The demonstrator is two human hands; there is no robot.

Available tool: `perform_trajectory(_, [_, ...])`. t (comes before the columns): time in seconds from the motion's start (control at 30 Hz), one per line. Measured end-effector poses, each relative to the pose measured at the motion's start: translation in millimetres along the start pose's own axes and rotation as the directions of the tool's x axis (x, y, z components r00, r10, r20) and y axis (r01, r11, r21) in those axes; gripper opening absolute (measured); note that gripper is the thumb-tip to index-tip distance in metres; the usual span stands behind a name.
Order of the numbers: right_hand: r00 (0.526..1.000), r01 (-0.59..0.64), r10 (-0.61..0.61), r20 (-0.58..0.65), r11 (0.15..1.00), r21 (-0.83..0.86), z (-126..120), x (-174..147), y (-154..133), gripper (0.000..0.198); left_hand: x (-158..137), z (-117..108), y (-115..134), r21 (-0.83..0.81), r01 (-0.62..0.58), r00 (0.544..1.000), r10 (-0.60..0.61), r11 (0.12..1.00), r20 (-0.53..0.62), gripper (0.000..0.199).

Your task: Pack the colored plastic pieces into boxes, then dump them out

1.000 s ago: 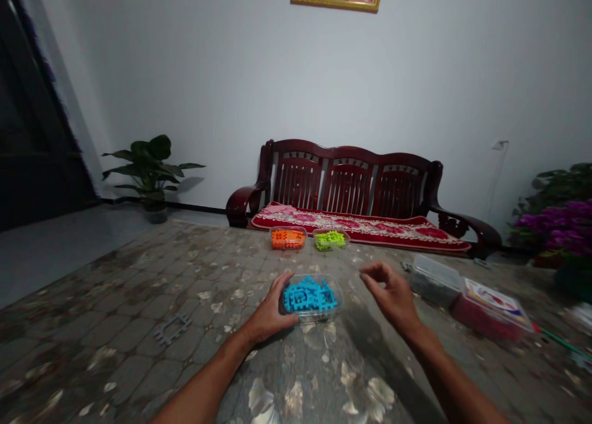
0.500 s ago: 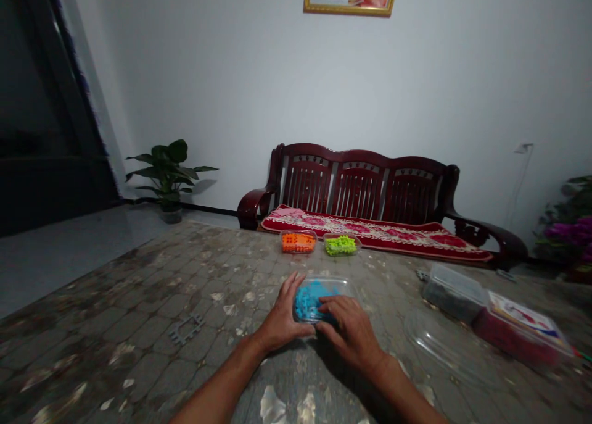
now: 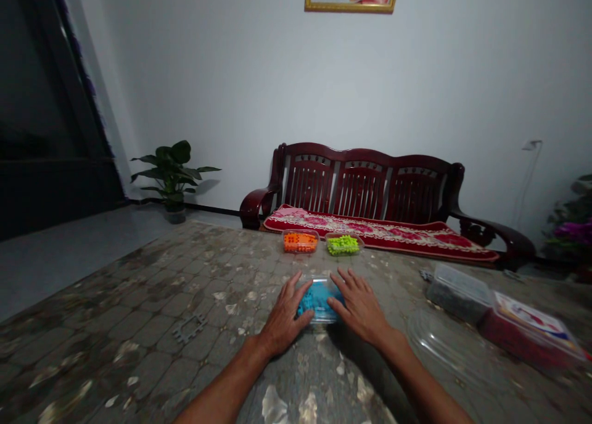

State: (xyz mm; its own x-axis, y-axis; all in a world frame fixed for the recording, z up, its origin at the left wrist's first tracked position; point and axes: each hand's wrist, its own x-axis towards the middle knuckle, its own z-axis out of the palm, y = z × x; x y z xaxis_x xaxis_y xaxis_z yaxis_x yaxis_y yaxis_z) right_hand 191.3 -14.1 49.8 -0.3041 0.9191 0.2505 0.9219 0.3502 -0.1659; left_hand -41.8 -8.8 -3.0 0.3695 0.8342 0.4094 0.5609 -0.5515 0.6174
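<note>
A clear plastic container (image 3: 319, 316) filled with small blue toy bricks (image 3: 319, 297) rests on the table in front of me. My left hand (image 3: 287, 316) grips its left side, thumb at the near corner and fingers along the far edge. Against the right side is my right hand (image 3: 358, 307), with its fingers along the far edge and its thumb over the near right part. Beyond them stand a container of orange bricks (image 3: 300, 243) and a container of lime-green bricks (image 3: 343, 245).
A grey notched frame piece (image 3: 189, 328) lies to the left. On the right are a clear lid (image 3: 444, 344), a lidded box with dark contents (image 3: 460, 291) and a red box with a printed top (image 3: 530, 331). A wooden bench (image 3: 361, 189) stands behind the patterned table (image 3: 231, 374).
My right hand has moved off the blue bricks to the container's right side, its fingers now spread along the edge. My left hand stays at the left side.
</note>
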Motion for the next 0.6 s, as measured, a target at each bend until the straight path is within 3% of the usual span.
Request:
perform_trajectory(0.2, [0.999, 0.000, 0.000, 0.039, 1.000, 0.004, 0, 3, -11, 0.065, 11, -4, 16, 0.147, -0.032, 0.997, 0.042, 0.989, -0.065, 0.053])
perform_trajectory(0.4, [0.999, 0.034, -0.034, -0.002, 0.999, 0.042, 4, 7, -11, 0.058, 30, 0, 37, 0.281, -0.011, 0.998, -0.008, 0.960, 0.069, 0.050])
perform_trajectory(0.6, [0.998, 0.059, -0.062, 0.020, 0.992, 0.111, 4, 10, -3, 0.058, 36, 2, 36, 0.319, 0.038, 0.989, -0.081, 0.947, 0.122, 0.059])
